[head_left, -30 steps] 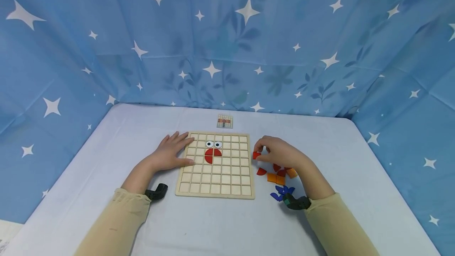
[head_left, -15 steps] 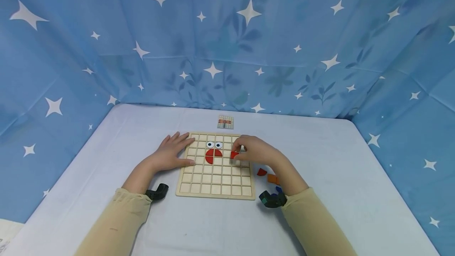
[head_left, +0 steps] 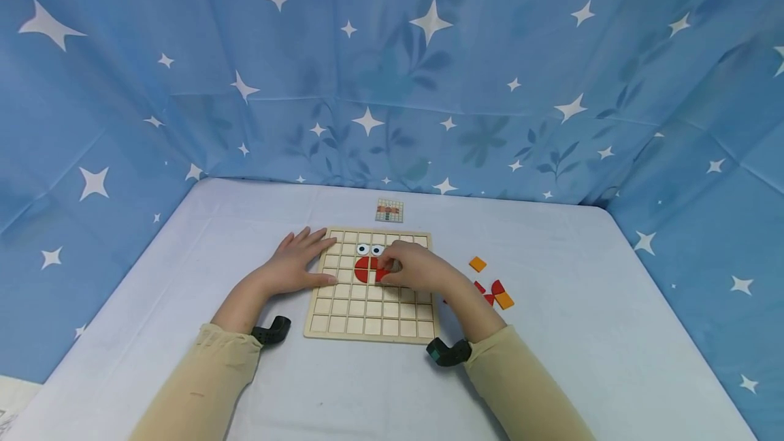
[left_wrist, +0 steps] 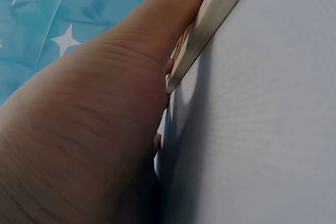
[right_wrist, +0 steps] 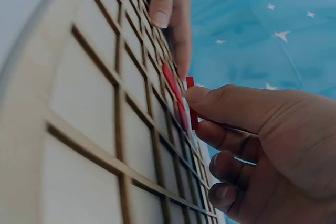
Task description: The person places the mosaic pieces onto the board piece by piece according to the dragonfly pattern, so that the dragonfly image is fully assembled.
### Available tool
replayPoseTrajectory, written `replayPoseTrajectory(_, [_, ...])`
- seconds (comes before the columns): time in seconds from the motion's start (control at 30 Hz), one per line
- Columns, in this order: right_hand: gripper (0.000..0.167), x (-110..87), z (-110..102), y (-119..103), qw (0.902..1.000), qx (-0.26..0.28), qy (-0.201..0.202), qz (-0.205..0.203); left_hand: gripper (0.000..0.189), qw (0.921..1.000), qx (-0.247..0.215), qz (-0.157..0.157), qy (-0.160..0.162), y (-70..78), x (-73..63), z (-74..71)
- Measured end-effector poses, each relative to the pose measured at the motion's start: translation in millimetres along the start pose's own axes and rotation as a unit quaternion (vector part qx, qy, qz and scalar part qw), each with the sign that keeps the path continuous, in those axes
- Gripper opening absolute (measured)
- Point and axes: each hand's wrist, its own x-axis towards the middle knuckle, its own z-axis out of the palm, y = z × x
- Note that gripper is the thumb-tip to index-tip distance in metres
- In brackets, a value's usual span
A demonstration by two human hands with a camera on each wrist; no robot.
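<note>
A wooden grid board (head_left: 373, 309) lies on the white table. My left hand (head_left: 295, 264) rests with spread fingers on its left edge; the left wrist view shows the thumb (left_wrist: 168, 9) on the frame. Between thumb and index finger, my right hand (head_left: 416, 267) pinches a red tile (right_wrist: 193, 114), held on edge close over the board. Just beside it, red quarter-round pieces (head_left: 361, 269) sit in the grid, partly covered by the right fingers. Above those are two white eye pieces (head_left: 363, 249) with dark pupils.
Behind the board lies a small picture card (head_left: 389, 210). Right of the board are an orange tile (head_left: 478, 264), loose red pieces (head_left: 497, 287) and another orange tile (head_left: 505, 300). The right forearm crosses in front of part of this pile. A star-patterned blue curtain (head_left: 392, 87) surrounds the table.
My right hand has carried the red tile leftward from beside the board to the red pieces in the grid. The blue pieces are now hidden by the forearm. My left hand stays put.
</note>
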Motion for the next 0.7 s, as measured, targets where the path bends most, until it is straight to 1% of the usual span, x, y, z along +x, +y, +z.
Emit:
replayPoseTrajectory(0.2, [0.015, 3.0, 9, -3, 0.9997, -0.019, 0.014, -0.003, 0.091, 1.0000, 0.003, -0.002, -0.002, -0.2, 0.2, 0.1])
replayPoseTrajectory(0.4, [0.013, 6.4, 14, -5, 0.9993, -0.032, 0.018, -0.002, 0.091, 1.0000, 0.003, 0.002, -0.001, -0.7, 0.0, 0.0])
replayPoseTrajectory(0.7, [0.013, 7.2, 17, -7, 0.9993, -0.028, 0.026, 0.002, 0.092, 1.0000, 0.005, 0.006, -0.001, -2.1, 0.4, 0.6])
